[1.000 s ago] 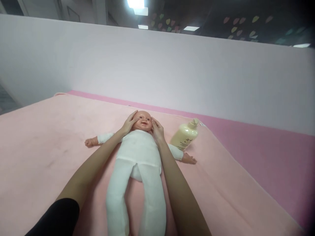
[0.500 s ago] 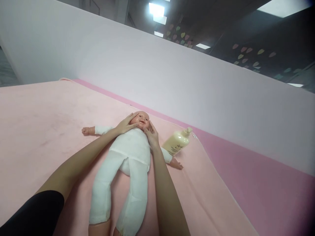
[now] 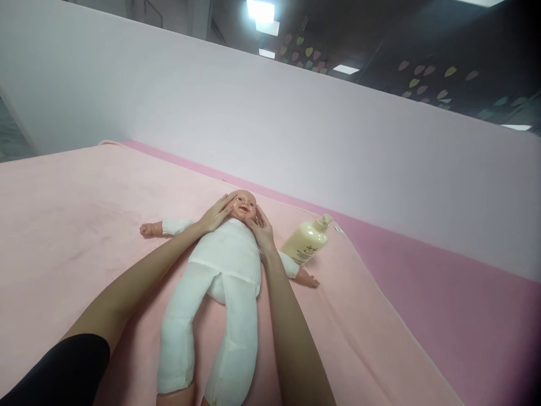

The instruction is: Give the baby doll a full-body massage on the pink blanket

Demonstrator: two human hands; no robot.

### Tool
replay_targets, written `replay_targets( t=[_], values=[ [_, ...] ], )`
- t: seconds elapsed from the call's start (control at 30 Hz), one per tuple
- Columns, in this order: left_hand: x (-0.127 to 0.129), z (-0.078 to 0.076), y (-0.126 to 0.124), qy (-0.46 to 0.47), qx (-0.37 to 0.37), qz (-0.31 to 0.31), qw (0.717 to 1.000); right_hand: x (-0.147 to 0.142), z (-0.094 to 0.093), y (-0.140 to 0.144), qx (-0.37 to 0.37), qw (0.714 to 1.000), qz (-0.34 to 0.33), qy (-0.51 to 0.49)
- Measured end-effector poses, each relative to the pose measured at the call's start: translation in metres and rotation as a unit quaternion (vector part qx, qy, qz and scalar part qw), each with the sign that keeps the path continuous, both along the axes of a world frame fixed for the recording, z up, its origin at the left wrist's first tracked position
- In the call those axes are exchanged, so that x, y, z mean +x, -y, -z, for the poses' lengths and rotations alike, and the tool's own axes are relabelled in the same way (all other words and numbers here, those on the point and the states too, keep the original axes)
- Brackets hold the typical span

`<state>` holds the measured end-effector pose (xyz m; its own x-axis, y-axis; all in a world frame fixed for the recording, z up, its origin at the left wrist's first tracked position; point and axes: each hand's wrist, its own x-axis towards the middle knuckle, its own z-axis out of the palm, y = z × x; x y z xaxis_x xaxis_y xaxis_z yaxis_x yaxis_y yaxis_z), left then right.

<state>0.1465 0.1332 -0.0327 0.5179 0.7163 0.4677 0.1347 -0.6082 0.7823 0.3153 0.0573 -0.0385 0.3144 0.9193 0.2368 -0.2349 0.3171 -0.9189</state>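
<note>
Both my arms (image 3: 141, 280) reach forward
I have my left hand (image 3: 213, 217) and right hand (image 3: 262, 232) facing each other, fingers (image 3: 225, 202) extended, slightly bent.

A plain white partition (image 3: 270, 124) stood behind a flat pink surface (image 3: 456, 304), its top edge sloping down to the right. Above it, bright rectangular lights (image 3: 261, 11) shone in a dark space, with pastel heart shapes (image 3: 450, 71) scattered there. A grey-green patch (image 3: 10, 135) at far left was possibly floor.
</note>
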Motion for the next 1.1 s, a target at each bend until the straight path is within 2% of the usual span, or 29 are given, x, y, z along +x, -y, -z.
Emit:
replay_targets(
  t=[0.2, 0.43, 0.53, 0.7, 0.87, 1.1],
  values=[
    [0.001, 0.005, -0.004, 0.013, 0.004, -0.006, 1.000, 0.002, 0.000, 0.001, -0.021, 0.999, -0.035, -0.012],
    [0.002, 0.006, -0.006, 0.027, 0.024, -0.012, 0.999, 0.008, 0.005, -0.003, -0.013, 0.996, -0.065, -0.060],
    [0.001, 0.003, -0.004, 0.025, 0.032, -0.014, 0.999, 0.006, 0.002, -0.002, -0.010, 0.995, -0.062, -0.077],
    [0.002, -0.001, -0.001, 0.027, 0.045, -0.029, 0.998, 0.001, -0.004, 0.002, -0.001, 0.999, -0.027, -0.040],
    [0.005, -0.002, 0.000, 0.036, 0.059, -0.052, 0.996, 0.001, -0.007, 0.000, -0.016, 0.999, -0.023, -0.026],
    [0.008, -0.003, 0.004, 0.033, 0.060, -0.085, 0.994, 0.009, -0.007, -0.006, -0.026, 0.997, -0.063, -0.043]
  ],
)
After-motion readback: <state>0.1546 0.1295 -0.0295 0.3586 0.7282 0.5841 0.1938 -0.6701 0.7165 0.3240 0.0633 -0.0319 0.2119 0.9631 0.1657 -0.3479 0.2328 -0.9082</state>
